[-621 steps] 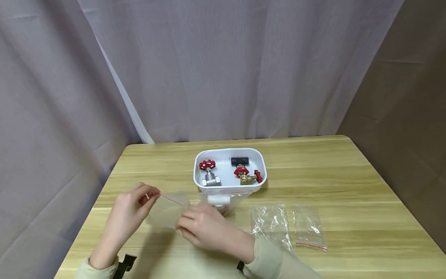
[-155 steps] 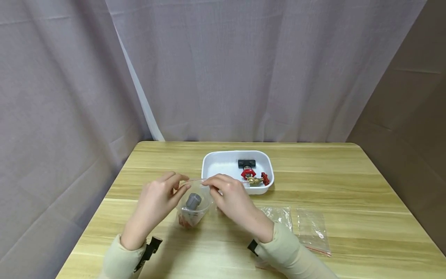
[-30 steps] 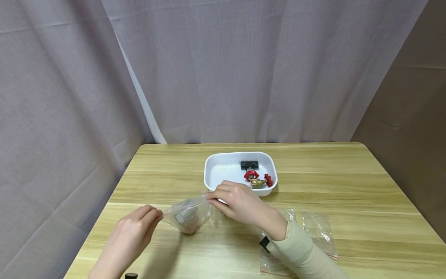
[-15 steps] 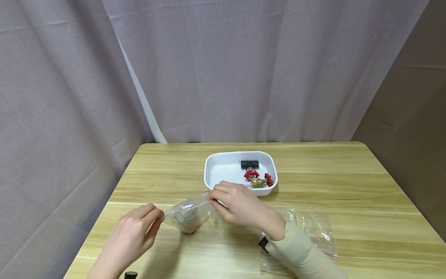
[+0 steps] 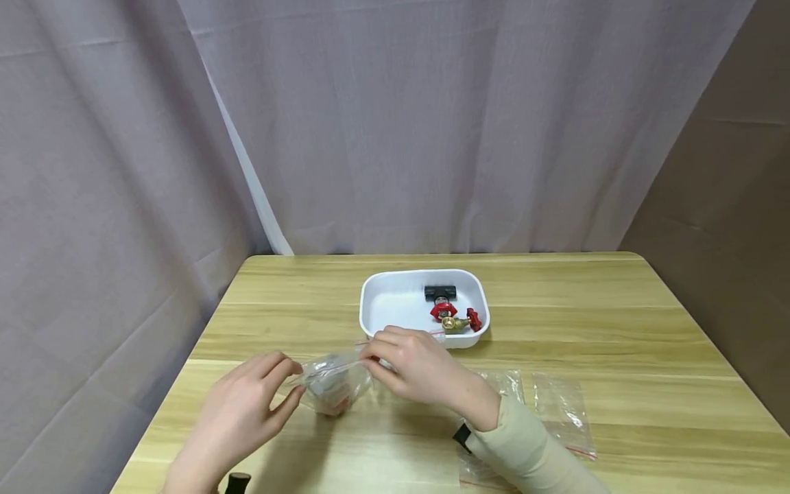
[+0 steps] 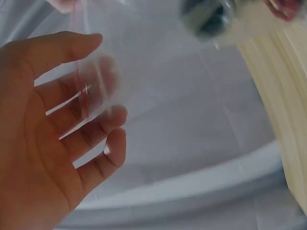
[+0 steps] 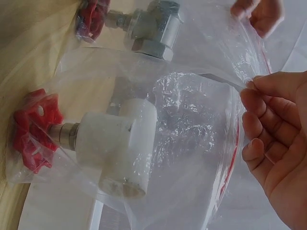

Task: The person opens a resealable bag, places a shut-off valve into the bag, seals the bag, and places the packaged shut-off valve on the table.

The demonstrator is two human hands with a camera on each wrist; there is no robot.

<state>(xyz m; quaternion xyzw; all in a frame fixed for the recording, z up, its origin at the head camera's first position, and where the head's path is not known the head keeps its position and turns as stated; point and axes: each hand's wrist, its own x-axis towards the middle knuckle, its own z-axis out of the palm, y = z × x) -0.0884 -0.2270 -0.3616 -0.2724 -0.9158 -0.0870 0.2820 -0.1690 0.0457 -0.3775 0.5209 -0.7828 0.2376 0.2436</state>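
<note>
A clear zip bag [image 5: 358,392] with a red-lined seal hangs between my hands, a metal valve [image 7: 160,28] with a red handwheel inside it. Thumb and index finger of my right hand [image 5: 416,363] pinch the bag's top edge at its right end. At the left corner is my left hand [image 5: 243,405], its thumb apart from the fingers; the left wrist view shows the seal [image 6: 84,91] passing over them. In the right wrist view, a second bag holding a white valve [image 7: 120,148] with a red handwheel [image 7: 38,132] stands nearer; my right hand mostly hides it in the head view.
A white tray [image 5: 395,274] stands behind the hands. Inside lie a black valve [image 5: 440,293] with a red handwheel and a brass valve [image 5: 453,324] with another. Flat zip bags [image 5: 561,408] lie at the right on the wooden table [image 5: 586,309], one partly under my right forearm.
Earlier, the metal valve lay in the tray; it is now bagged. My left hand pinched the bag's left corner until half a second ago; now its thumb and fingers have spread.
</note>
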